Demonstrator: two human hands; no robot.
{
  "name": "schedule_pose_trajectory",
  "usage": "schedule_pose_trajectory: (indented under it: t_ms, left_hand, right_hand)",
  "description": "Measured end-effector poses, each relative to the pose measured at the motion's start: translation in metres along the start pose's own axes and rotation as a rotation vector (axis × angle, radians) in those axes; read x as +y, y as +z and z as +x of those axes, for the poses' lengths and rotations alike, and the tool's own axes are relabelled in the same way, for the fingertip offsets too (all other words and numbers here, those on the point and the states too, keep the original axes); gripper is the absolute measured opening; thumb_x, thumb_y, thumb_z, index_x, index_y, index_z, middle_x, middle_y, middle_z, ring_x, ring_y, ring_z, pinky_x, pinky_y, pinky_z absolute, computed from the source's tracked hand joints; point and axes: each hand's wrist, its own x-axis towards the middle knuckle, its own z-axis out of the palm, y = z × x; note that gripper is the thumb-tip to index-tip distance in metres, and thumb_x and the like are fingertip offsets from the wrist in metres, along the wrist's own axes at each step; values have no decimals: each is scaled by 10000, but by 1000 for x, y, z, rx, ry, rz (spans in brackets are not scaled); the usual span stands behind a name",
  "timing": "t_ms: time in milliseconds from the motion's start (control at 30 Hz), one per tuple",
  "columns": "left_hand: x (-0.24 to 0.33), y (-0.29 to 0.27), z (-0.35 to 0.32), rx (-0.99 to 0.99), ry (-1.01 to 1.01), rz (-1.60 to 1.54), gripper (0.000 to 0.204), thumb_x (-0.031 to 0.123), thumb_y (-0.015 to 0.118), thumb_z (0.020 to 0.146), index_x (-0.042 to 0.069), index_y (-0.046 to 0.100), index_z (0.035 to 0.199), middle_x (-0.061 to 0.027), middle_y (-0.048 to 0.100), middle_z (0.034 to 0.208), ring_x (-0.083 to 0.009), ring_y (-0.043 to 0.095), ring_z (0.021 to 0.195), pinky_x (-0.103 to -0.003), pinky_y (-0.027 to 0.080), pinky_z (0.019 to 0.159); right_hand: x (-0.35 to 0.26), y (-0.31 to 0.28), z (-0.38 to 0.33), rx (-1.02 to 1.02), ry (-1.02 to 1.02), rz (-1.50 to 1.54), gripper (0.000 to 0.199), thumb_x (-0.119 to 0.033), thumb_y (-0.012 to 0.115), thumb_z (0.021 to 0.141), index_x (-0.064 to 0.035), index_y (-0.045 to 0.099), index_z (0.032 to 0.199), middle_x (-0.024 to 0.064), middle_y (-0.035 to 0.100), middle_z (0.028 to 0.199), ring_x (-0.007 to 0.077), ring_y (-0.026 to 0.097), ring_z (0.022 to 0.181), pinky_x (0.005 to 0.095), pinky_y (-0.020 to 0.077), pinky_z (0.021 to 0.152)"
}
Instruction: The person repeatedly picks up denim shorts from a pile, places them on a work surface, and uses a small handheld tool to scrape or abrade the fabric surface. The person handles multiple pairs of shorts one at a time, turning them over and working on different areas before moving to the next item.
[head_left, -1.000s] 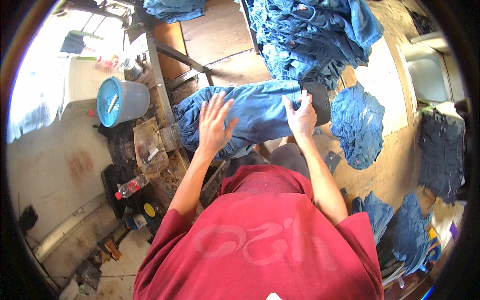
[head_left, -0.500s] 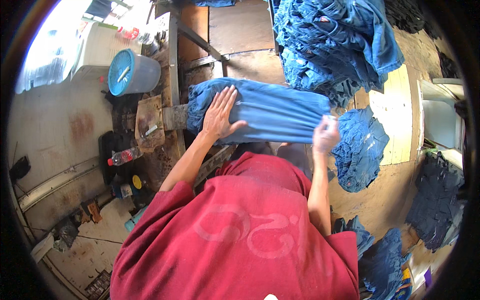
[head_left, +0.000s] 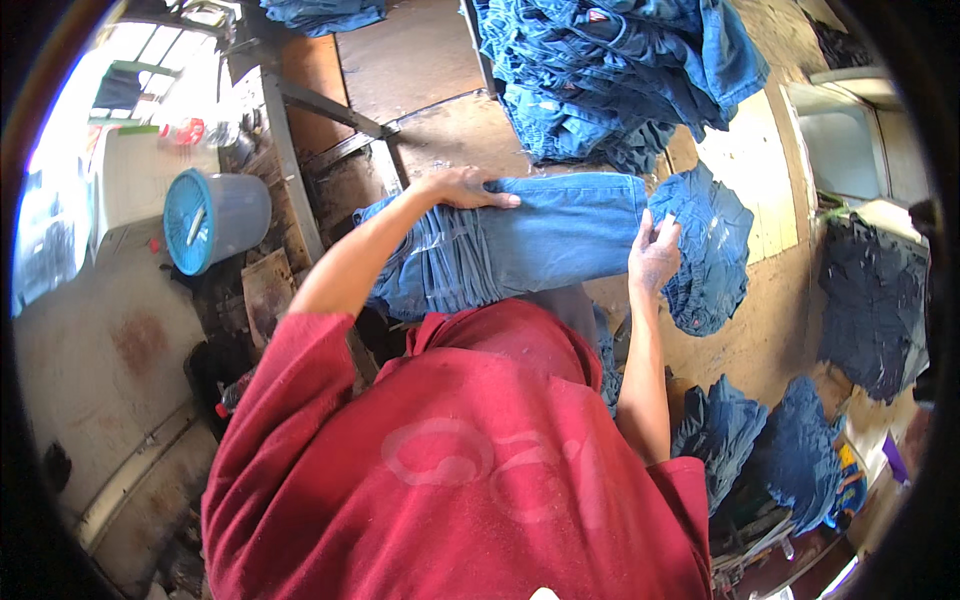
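Note:
A blue denim garment lies stretched crosswise in front of me, smooth at its right end and bunched in folds with pale streaks at the left. My left hand grips its far edge, the thumb lying on top and the fingers mostly hidden behind the cloth. Beside the garment's right end is my right hand, dusted pale, with bent fingers close to the cloth edge. Whatever those fingers hold is too small to make out. A crumpled denim piece lies just right of that hand.
A tall heap of denim garments stands at the far right. To the left are a clear bucket with a blue lid and a metal frame. More denim and dark cloth lie at the right.
My left hand has gone from lying flat on the denim garment to gripping its far edge. The cloth's left part is now more bunched. My right hand is less blurred, and the whole view has shifted.

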Motion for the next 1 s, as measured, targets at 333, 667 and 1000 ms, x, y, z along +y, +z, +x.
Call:
schedule_pose_trajectory:
  t_ms: [333, 667, 1000]
  left_hand:
    - [10, -24, 13, -255, -78, -233, 1196, 851, 750, 762, 23, 485, 1584, -178, 586, 1546, -298, 547, 1420, -410, 435, 1178]
    - [9, -48, 50, -29, 6, -36, 649, 546, 706, 970, -55, 761, 1210, -254, 715, 1312, -298, 659, 1265, -442, 490, 1071]
    - [-1, -28, 32, -180, -105, -460, 917, 678, 843, 811, -84, 677, 1293, -236, 706, 1260, -269, 658, 1198, -416, 531, 1000]
  right_hand:
    - [19, 18, 4, 5, 108, 329, 336, -190, 690, 1064, -2, 487, 872, 120, 470, 697, 249, 441, 607, 413, 412, 596]
    - [1, 28, 34, -34, 88, 322, 340, -168, 718, 1044, 3, 480, 872, 103, 412, 684, 219, 395, 621, 371, 395, 597]
    - [15, 28, 15, -3, 324, 460, 308, -190, 691, 1073, 22, 535, 913, 48, 496, 715, 137, 437, 683, 338, 413, 623]
